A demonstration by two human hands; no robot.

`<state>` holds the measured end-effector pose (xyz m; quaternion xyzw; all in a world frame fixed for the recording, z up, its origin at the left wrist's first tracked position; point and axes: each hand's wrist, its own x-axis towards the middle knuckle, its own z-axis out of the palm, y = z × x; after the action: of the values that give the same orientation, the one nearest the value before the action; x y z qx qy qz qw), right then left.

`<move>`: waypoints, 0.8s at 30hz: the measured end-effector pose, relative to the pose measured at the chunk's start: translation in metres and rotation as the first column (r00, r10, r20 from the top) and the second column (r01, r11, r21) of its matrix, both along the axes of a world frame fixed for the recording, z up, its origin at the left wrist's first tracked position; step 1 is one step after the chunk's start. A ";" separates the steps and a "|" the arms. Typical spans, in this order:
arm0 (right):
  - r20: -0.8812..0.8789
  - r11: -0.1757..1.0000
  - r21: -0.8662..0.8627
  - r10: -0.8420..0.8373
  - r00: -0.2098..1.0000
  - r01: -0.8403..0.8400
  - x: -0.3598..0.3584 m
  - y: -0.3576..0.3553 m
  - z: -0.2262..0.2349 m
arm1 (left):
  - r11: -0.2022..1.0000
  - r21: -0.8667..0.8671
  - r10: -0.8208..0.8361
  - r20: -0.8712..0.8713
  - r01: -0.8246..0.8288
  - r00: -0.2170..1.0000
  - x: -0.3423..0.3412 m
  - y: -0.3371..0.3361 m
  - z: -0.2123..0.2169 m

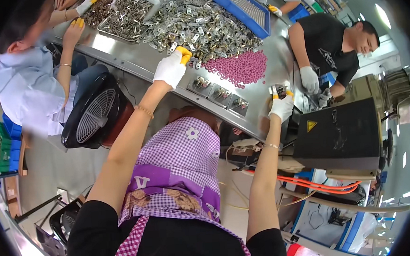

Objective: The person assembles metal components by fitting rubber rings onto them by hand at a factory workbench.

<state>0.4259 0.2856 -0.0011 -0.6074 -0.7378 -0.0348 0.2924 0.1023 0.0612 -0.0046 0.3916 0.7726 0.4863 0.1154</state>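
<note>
Presently, item one: left hand (172,68), in a white work glove with yellow fingertips, reaches far across the shiny steel table (276,62). Its fingers (184,54) are bent together at the near edge of a broad heap of small silver metal stampings (194,25); whether they pinch a piece cannot be told.

Item two: right hand (281,105), gloved alike, sits at the near right edge of the table, fingers closed round a small silvery metal part (278,91) that stands up between the fingertips, held clear of the surface, likely so it can be fitted or checked.

Item three: heap of pink ring-shaped washers (241,68), lying between the two hands, just beside the stampings, apparently placed so either hand can reach it.

Item four: row of three small dark fixture blocks (219,95), along the near table edge between the hands, seemingly set there for working close to the body.

Item five: blue ribbed plastic tray (244,8), far side. Black box-shaped machine (339,136) with a yellow warning triangle, right. Black round fan (96,113), below the table, left. Other persons work at the far left and right.
</note>
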 end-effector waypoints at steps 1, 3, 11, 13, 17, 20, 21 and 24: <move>-0.009 0.999 -0.008 -0.031 0.999 0.031 -0.002 0.003 0.001 | 0.998 -0.065 -0.020 -0.046 0.017 0.999 0.001 0.002 0.002; -0.032 0.995 -0.028 -0.098 0.995 0.097 0.000 0.004 0.000 | 0.980 -0.195 -0.074 -0.143 0.045 0.987 0.000 0.004 0.005; 0.020 0.991 -0.012 -0.131 0.991 0.132 0.001 0.003 0.003 | 0.962 -0.210 -0.195 -0.096 0.172 0.976 -0.007 0.012 0.005; 0.031 0.993 0.004 -0.119 0.992 0.119 0.000 0.001 0.003 | 0.955 -0.183 -0.238 -0.007 0.233 0.971 -0.011 0.016 0.010; 0.037 0.990 -0.029 -0.137 0.990 0.139 -0.001 0.001 0.004 | 0.947 -0.172 -0.284 -0.046 0.272 0.958 -0.013 0.023 0.016; 0.041 0.988 -0.031 -0.149 0.988 0.150 -0.001 0.001 0.005 | 0.933 -0.139 -0.333 0.014 0.332 0.943 -0.012 0.030 0.021; 0.044 0.989 -0.023 -0.148 0.988 0.149 -0.001 0.001 0.005 | 0.923 -0.106 -0.361 0.088 0.369 0.928 -0.011 0.032 0.023; 0.043 0.988 -0.005 -0.153 0.987 0.153 0.000 0.001 0.004 | 0.898 -0.036 -0.420 0.225 0.439 0.879 -0.010 0.042 0.030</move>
<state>0.4255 0.2864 0.0029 -0.6625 -0.6953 -0.0671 0.2705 0.0922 0.1032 0.0250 0.4939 0.6699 0.4537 0.3185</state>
